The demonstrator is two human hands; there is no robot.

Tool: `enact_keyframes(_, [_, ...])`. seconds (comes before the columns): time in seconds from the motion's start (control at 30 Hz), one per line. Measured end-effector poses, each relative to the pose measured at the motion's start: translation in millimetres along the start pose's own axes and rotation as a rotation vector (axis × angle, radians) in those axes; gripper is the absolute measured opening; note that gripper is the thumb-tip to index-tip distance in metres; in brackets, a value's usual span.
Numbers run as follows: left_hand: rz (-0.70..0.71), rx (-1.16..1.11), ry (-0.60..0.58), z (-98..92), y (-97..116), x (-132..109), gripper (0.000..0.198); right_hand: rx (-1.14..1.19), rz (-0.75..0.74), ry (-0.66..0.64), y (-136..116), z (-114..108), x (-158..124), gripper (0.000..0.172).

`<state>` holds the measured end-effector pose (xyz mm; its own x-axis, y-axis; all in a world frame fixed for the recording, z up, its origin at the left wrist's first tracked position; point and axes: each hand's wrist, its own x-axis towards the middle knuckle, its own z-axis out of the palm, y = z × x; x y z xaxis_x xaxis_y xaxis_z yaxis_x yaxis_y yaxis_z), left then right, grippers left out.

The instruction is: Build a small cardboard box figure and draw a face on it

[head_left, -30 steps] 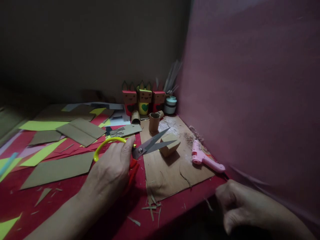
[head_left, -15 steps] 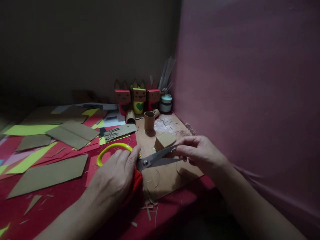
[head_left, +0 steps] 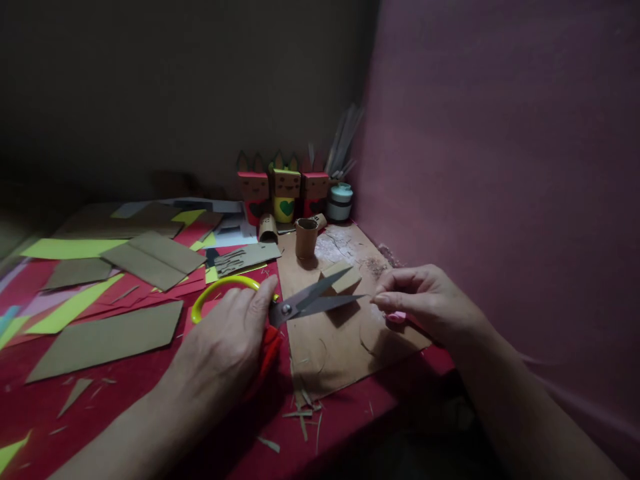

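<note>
My left hand [head_left: 227, 343] grips a pair of scissors [head_left: 295, 305] by their yellow and red handles. The grey blades point right and stand a little apart above a brown cardboard sheet [head_left: 340, 340]. My right hand [head_left: 430, 300] hovers just right of the blade tips with thumb and fingers pinched together; whatever lies between them is too small to make out. A small tan cardboard block [head_left: 343, 277] sits on the sheet behind the blades. A bit of the pink glue gun [head_left: 397, 317] shows under my right hand.
Three red and yellow paper figures [head_left: 286, 190] stand at the back corner beside a small jar [head_left: 341, 202] and two cardboard tubes [head_left: 306, 238]. Brown, green and red paper sheets [head_left: 105, 333] cover the red table [head_left: 45, 427] at left. A pink wall [head_left: 500, 167] closes off the right side.
My right hand rose from the table's near edge to the scissor blades, touched them, then drew back slightly right. The blades have opened a little wider than half a second ago.
</note>
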<state>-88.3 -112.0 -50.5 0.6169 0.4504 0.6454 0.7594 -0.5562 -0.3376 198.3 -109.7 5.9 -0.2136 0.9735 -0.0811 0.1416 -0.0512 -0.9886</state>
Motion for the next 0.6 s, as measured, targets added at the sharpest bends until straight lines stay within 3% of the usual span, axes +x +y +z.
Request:
enact_keyframes(0.1, [-0.083, -0.041, -0.054, 2.9, -2.8, -3.5, 0.049, -0.267, -0.015, -0.131, 0.5, -11.3, -6.1, 0.016])
enact_keyframes(0.17, [-0.093, -0.068, -0.07, 3.2, -3.9, -3.8, 0.049, -0.514, -0.033, -0.233, 1.7, -17.4, -9.4, 0.021])
enact_keyframes(0.23, [-0.095, -0.087, -0.061, 2.5, -4.8, -3.1, 0.049, -0.756, -0.091, -0.251, 3.2, -22.6, -11.1, 0.027])
enact_keyframes(0.33, [-0.125, -0.095, -0.075, 1.7, -5.8, -2.8, 0.051, -0.949, -0.254, -0.103, 4.8, -25.1, -9.5, 0.022])
enact_keyframes(0.43, [-0.142, -0.099, -0.073, 2.4, -6.2, -4.5, 0.05, -0.908, -0.324, 0.095, 6.4, -15.2, -0.4, 0.03])
enact_keyframes(0.5, [-0.163, -0.109, -0.059, 2.7, -6.2, -5.2, 0.048, -0.827, -0.351, 0.226, 8.7, -2.4, 10.3, 0.026])
enact_keyframes(0.6, [-0.195, -0.162, -0.04, 1.9, -6.1, -3.5, 0.045, -0.903, -0.339, 0.237, 11.9, 17.6, 29.6, 0.068])
